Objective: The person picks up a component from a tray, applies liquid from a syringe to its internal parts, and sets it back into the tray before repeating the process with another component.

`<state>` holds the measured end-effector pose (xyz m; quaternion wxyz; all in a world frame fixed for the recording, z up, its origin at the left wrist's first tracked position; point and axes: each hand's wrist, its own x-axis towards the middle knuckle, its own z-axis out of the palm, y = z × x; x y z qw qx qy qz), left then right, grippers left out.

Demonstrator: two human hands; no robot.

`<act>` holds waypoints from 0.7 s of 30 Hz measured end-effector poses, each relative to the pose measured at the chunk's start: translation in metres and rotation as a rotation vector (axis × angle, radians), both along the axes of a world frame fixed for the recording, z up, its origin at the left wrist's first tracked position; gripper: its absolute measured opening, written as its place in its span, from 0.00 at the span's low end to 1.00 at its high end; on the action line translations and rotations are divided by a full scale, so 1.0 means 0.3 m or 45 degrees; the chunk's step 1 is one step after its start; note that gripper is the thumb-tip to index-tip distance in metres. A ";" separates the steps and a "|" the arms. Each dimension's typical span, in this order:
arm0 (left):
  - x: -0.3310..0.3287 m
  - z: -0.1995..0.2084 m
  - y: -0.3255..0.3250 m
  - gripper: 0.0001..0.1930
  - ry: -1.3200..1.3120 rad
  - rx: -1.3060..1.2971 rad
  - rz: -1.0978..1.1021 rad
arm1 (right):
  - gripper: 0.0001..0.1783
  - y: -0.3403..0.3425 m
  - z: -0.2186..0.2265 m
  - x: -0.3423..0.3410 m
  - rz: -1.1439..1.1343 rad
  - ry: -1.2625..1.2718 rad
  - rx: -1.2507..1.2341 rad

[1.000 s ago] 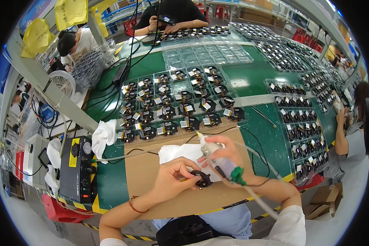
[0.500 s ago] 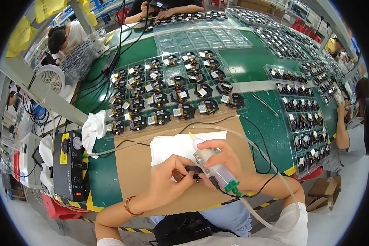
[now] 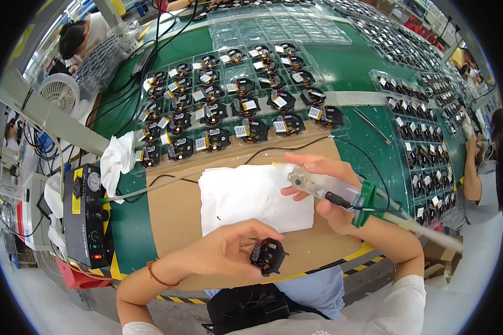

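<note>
Syringe point(image 3: 325, 186) shifted rightward, gripped by right hand point(image 3: 337, 215), black component point(image 3: 270, 257) held in left hand point(image 3: 224, 250)

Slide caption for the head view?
Left hand holds a black part; right hand holds a clear syringe near white paper.

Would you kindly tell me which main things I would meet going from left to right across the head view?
Black control unit with a gauge, white cloth, left hand, small black component, right hand, metal tweezers, co-worker's bare forearm.
</note>
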<state>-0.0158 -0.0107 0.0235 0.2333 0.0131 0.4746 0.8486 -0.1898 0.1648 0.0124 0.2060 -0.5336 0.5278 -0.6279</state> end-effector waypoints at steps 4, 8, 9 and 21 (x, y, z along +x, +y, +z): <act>0.016 -0.004 0.002 0.30 0.062 -0.005 -0.092 | 0.28 0.021 -0.021 -0.007 0.089 0.013 0.062; 0.028 0.005 0.006 0.29 0.031 -0.197 0.024 | 0.30 0.006 -0.013 0.019 -0.002 0.028 0.108; 0.029 -0.001 0.005 0.28 0.139 -0.328 0.061 | 0.31 0.005 -0.024 0.022 -0.008 0.034 0.085; 0.035 0.007 0.008 0.28 0.370 -1.008 0.074 | 0.25 0.022 0.008 0.023 -0.279 0.371 0.183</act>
